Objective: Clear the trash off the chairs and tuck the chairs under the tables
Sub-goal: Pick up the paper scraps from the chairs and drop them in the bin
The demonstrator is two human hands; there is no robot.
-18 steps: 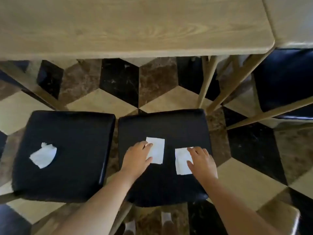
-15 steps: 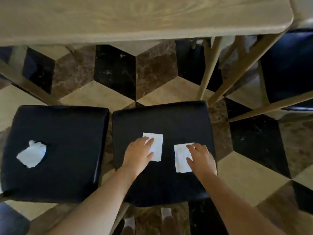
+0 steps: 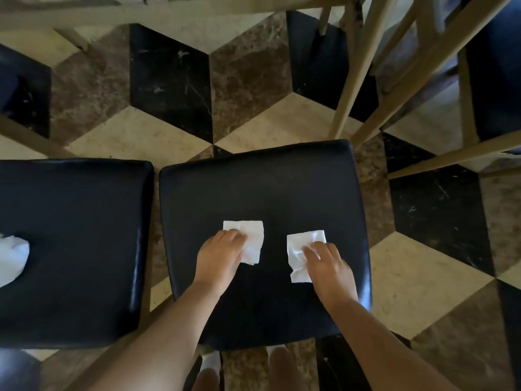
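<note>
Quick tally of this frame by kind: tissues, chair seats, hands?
White paper tissues: 3 (one under left hand, one under right hand, one crumpled at the left edge)
Black chair seats in front: 2 (left, right)
Hands: 2 (left, right)
Total: 7

Polished stone floor [image 3: 172, 80] in a tumbling-block pattern: black veined rhombi, mottled brown ones, pale cream ones, all meeting point to point. Scuffs and white scratches on the black tiles [image 3: 439, 210]. Soft glare on the cream tiles [image 3: 417, 280] at the right, daylight-like, source out of sight. Along the top edge, pale wooden table rails [image 3: 197, 11], with slanted wooden legs [image 3: 351, 80] descending to the floor at upper right, several crossing one another. Further pale wooden bars [image 3: 456, 155] angled across the right side, beside a dark upholstered surface [image 3: 496, 80] at the far right edge. Overall dim, with deep shadow under the furniture.
</note>
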